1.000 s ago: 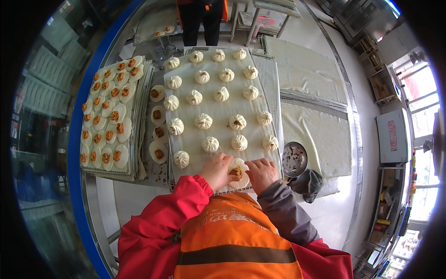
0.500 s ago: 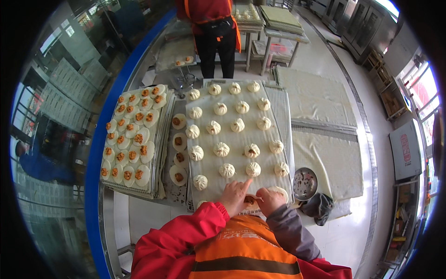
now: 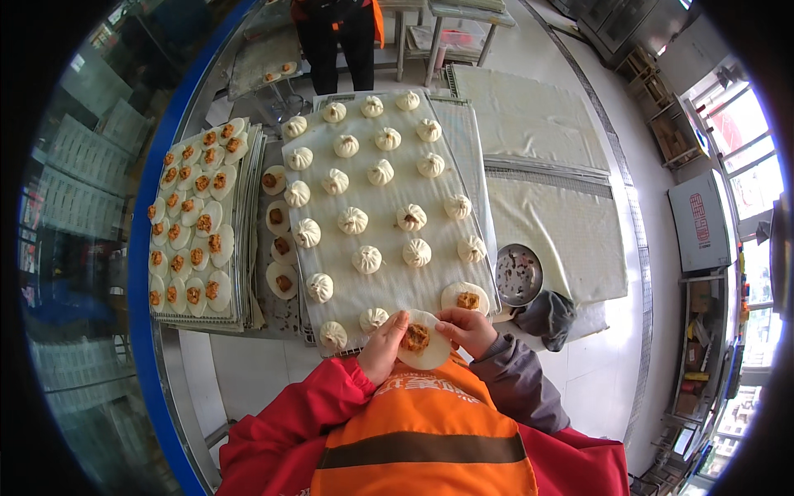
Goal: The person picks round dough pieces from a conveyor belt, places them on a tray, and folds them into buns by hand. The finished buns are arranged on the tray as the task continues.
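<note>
My left hand (image 3: 383, 349) and my right hand (image 3: 468, 328) together hold a round flat dough wrapper (image 3: 422, 341) with a lump of brown filling in its middle, just above my chest. It hovers at the near edge of a cloth-lined tray (image 3: 389, 248) that carries several pleated white buns (image 3: 366, 259). Another open wrapper with filling (image 3: 465, 298) lies on the tray's near right corner, beside my right hand.
A second tray (image 3: 192, 236) at the left holds several open wrappers with filling, and a few more (image 3: 281, 281) lie between the trays. A round metal bowl (image 3: 518, 275) and a grey cloth (image 3: 546, 317) sit to the right. Another person (image 3: 335, 33) stands at the far side.
The view has tilted down and closer. My hands have opened apart around the wrapper, so its filling now shows, and a filled wrapper lies on the tray's near right corner.
</note>
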Available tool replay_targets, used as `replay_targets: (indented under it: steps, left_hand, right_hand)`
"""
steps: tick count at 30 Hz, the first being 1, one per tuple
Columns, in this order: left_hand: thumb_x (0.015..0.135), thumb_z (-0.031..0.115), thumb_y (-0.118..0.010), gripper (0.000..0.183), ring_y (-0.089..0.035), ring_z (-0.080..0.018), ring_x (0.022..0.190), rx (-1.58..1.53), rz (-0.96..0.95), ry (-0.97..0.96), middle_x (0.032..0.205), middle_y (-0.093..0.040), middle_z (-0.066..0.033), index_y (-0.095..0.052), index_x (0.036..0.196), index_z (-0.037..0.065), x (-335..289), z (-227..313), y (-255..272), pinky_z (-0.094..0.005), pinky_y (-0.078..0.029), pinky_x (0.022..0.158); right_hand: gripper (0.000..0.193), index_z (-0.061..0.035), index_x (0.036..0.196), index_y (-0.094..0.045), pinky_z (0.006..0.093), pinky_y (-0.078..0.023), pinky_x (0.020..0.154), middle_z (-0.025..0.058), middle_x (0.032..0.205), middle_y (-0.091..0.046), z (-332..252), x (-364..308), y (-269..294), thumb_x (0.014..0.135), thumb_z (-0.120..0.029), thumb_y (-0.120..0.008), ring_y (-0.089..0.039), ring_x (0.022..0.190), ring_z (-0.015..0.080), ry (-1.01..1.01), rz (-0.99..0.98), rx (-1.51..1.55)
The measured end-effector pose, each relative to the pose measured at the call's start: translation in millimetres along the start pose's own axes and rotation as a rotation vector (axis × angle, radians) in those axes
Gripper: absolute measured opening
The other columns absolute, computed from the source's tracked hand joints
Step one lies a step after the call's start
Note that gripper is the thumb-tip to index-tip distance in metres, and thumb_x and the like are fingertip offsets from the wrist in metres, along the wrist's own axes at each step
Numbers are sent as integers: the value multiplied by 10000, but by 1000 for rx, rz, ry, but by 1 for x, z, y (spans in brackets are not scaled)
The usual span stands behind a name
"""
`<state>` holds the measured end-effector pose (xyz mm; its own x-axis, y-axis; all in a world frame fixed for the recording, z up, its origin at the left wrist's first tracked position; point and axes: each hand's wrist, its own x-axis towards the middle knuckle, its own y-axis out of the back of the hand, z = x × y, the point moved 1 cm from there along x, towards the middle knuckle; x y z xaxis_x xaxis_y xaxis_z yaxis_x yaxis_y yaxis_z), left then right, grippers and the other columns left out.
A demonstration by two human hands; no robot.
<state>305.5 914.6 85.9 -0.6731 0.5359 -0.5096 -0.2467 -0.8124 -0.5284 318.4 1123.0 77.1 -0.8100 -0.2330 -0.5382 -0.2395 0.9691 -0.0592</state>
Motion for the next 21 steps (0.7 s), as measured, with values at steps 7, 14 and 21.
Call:
replay_targets:
  steps: [7,14,21]
  left_hand:
    - [909,172,-684,290,-644,-157,913,450,168,-178,1012,-686,-102,-613,1132,0,3,-14,-1,-306,-533,808]
    - [932,236,-655,441,-643,-263,1052,792,49,-288,1137,-654,-164,-517,1297,31,14,-32,12,-350,-497,893]
    - [956,174,-608,277,-600,-138,972,389,-123,-40,1042,-661,-73,-578,1187,25,44,-50,34,-295,-478,854]
  right_hand:
    - [81,-20,864,-665,364,-495,623,120,755,-624,3,-7,-7,811,-69,-703,-620,674,284,550,263,-516]
    - [213,-17,970,-672,279,-497,601,64,755,-652,0,0,-15,773,-55,-744,-614,643,138,435,171,-418]
    - [228,-58,1046,-633,439,-489,772,56,819,-651,7,6,-4,826,-109,-662,-620,820,264,899,176,-787]
